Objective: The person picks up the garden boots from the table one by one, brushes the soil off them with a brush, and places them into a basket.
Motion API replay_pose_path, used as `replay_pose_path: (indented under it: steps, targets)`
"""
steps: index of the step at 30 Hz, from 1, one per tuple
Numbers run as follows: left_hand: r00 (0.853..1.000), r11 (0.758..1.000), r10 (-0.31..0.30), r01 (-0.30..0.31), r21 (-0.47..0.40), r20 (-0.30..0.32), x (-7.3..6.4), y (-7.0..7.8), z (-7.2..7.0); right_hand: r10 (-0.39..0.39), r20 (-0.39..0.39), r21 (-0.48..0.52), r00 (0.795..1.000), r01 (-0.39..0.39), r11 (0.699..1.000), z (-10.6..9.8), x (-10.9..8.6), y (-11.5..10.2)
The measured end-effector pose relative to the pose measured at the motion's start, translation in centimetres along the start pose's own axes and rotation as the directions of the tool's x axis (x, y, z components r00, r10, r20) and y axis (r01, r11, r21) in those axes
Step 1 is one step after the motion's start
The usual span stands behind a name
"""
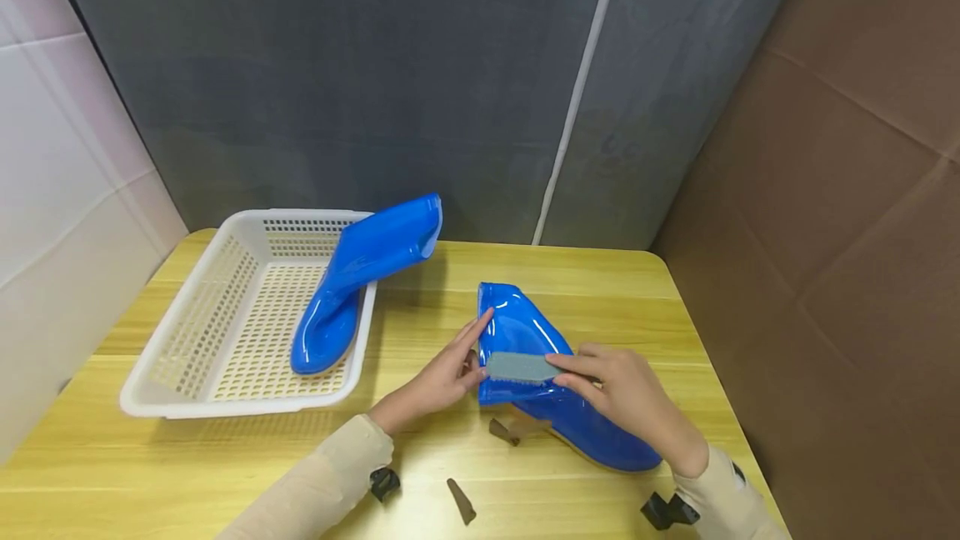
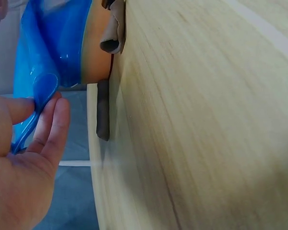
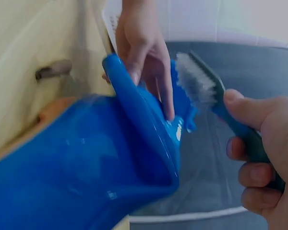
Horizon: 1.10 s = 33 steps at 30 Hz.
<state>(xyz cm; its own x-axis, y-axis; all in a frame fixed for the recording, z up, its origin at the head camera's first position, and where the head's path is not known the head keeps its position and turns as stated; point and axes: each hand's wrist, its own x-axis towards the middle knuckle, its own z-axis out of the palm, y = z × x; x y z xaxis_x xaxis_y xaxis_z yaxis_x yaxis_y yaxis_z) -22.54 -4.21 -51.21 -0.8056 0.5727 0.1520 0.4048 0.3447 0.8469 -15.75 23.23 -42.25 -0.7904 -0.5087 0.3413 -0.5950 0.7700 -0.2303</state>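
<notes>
A blue rain boot [image 1: 600, 436] lies on the wooden table, its shaft opening toward the left and its toe toward the right. My left hand [image 1: 442, 377] pinches the rim of that opening between thumb and fingers, seen closely in the left wrist view, where the rim [image 2: 47, 86] is folded. In my right hand [image 1: 630, 386] is a grey-green scrub brush [image 1: 521, 367], gripped by its handle. Its pale bristles [image 3: 194, 81] face the boot shaft in the right wrist view, and from the head the brush overlaps the shaft near the opening.
On the left stands a white plastic basket [image 1: 247, 407] with a second blue boot [image 1: 382, 240] leaning over its right side. Small brown curled pieces lie on the table, one piece [image 1: 461, 501] near the front and another piece [image 1: 504, 432] beside the boot. Cloth walls [image 1: 337, 90] surround the table.
</notes>
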Motion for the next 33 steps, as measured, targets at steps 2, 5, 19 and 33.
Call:
replay_pose_path:
  steps: [2,5,19,33]
  targets:
    - [1.0,1.0,-0.013,0.013,0.003,0.003,0.0,0.1,0.0,0.055,-0.022,-0.011,0.998,-0.055,0.998,-0.3,0.0,0.5]
    - [1.0,1.0,-0.018,0.018,0.008,0.004,0.0,0.1,-0.1,0.103,-0.043,-0.035,0.994,-0.104,0.994,-0.5,-0.1,1.3]
    - [0.999,0.997,-0.01,0.006,-0.074,-0.041,0.7,1.9,-1.2,0.206,-0.124,0.002,0.971,-0.208,0.978,-1.0,-0.7,3.3]
    - [1.0,1.0,0.008,-0.007,0.01,-0.023,2.5,5.6,-2.5,0.255,-0.2,0.038,0.946,-0.252,0.967,-1.2,-1.6,5.3]
